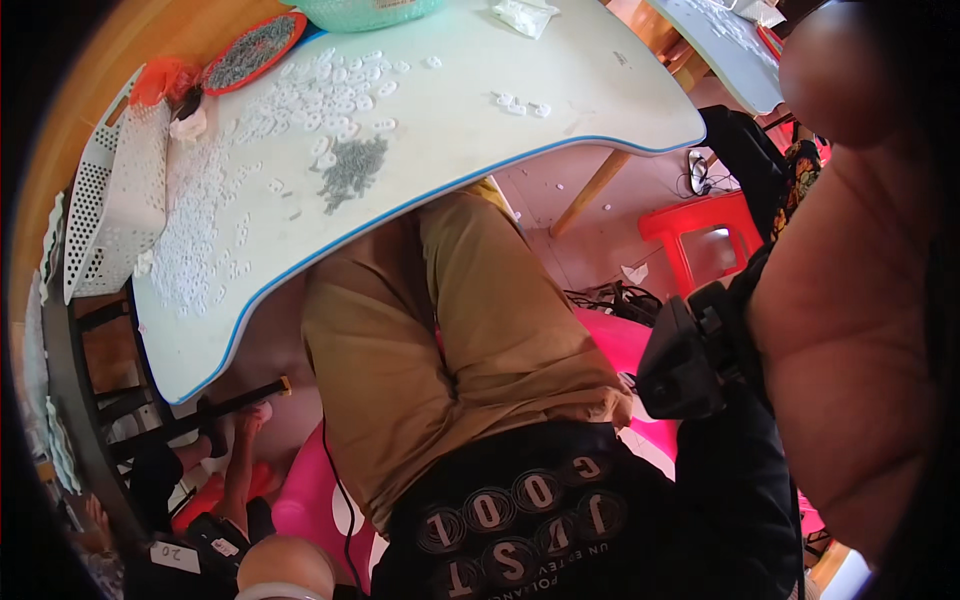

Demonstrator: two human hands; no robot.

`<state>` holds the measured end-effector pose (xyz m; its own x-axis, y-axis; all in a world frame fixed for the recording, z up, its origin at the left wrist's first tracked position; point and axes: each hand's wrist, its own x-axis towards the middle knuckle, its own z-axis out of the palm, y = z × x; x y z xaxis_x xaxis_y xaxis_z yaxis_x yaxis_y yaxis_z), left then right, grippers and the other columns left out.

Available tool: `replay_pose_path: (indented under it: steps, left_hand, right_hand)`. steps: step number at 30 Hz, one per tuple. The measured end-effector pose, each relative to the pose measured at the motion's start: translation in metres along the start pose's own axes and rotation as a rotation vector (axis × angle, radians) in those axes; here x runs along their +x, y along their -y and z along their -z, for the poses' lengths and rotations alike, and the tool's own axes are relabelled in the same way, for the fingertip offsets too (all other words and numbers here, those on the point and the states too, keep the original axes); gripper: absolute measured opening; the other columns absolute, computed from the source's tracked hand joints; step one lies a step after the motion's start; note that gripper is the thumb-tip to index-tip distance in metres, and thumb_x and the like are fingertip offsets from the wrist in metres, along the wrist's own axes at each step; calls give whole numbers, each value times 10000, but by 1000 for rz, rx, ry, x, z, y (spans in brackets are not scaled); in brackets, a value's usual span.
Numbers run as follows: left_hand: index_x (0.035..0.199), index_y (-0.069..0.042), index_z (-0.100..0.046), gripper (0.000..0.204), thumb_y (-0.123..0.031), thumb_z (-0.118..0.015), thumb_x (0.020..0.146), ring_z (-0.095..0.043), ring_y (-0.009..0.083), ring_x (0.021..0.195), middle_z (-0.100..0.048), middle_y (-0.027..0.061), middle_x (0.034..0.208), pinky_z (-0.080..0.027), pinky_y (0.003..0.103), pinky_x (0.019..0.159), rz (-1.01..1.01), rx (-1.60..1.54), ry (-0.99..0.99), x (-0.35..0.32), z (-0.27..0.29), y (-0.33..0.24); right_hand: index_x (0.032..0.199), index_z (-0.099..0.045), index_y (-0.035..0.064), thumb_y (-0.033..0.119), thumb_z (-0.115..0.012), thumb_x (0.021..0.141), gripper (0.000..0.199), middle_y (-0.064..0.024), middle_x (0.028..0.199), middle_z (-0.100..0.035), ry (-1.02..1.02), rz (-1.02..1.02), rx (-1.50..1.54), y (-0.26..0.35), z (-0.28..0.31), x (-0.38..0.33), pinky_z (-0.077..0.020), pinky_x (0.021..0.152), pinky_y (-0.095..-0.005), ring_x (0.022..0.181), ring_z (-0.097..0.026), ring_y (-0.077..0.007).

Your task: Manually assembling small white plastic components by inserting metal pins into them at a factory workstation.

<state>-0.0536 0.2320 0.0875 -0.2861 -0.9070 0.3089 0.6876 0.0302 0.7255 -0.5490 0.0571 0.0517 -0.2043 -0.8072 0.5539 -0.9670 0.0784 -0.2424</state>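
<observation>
My right hand (850, 300) is raised very close to the camera at the right edge. It is large and blurred, and its finger positions cannot be made out. A black device (690, 355) sits by its wrist, above my black sleeve (740, 480). I cannot identify my left hand in the picture. Across the pale table (480, 80), several white oval plastic pieces (325, 90) lie spread out. Nearer the edge is a pile of small grey pieces (352, 170). Tiny white parts (190, 250) are heaped at the left, and a few white ovals (520, 104) lie farther right.
A red tray (300, 30) of grey pieces and a green bowl (370, 14) stand at the back. A white perforated basket (135, 190) is at left. A red stool (690, 225) stands under the right side. Another person's arm (240, 465) shows lower left.
</observation>
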Motion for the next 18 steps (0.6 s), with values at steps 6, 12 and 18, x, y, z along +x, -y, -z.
replay_pose_path:
  steps: [6, 12, 18]
  left_hand:
    - [1086, 9, -512, 349, -282, -536, 896, -514, 245, 871, -527, 114, 957, -436, 414, 762, -2, -1, -6, 2, -1, 1]
    - [1102, 6, -505, 358, -287, -536, 899, -510, 246, 884, -522, 109, 967, -434, 422, 771, 2, -5, 21, 6, 2, -2]
    - [1118, 2, -498, 367, -291, -537, 901, -505, 247, 897, -516, 103, 977, -433, 429, 779, 2, 9, 11, 11, -3, -2]
  right_hand:
    - [1062, -598, -36, 155, -601, 863, 276, -123, 969, -605, -1, 0, -9, -3, 2, 0, -448, 667, -273, 774, -566, -193]
    - [1068, -601, -37, 160, -595, 869, 280, -122, 977, -606, -20, -2, -20, -4, 10, 4, -451, 678, -273, 787, -568, -196]
    - [1072, -603, -37, 164, -589, 874, 283, -122, 983, -607, -45, 49, 18, -1, 14, 6, -453, 687, -273, 798, -570, -199]
